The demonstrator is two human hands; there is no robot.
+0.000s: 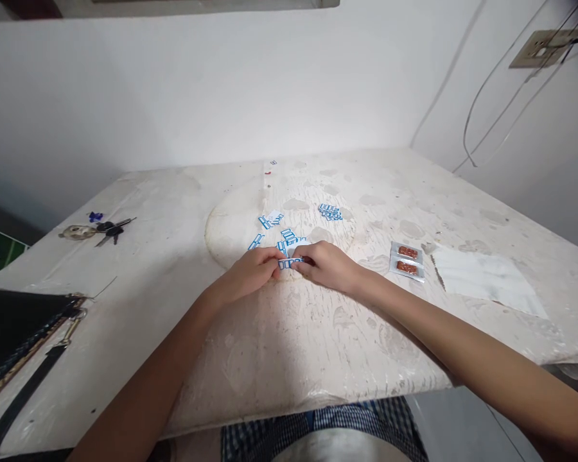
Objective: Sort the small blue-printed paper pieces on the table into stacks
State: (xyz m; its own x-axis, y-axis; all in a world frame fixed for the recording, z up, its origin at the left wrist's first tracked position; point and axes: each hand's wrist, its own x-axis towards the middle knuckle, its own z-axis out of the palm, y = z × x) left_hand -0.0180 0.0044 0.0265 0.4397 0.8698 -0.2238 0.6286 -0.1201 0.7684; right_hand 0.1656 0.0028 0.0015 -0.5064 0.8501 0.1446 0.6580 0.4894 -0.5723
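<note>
Checked cloth (250, 431) is showing below the table (270, 359); mid-table, the left hand (253, 268) and right hand (328, 264) are pinching one blue-printed strip (286, 264), probably light, bendable and tearable, best held by its ends. One blister pack (408, 260) is carrying two brown tablets (407, 252); overlapping cut-outs (330, 212) are defying counting.

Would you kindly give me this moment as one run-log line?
left hand: pinching blue-edged strip | right hand: holding strip's other end | beyond: blue-edged pieces | right side: foil pack, white sheet
</note>
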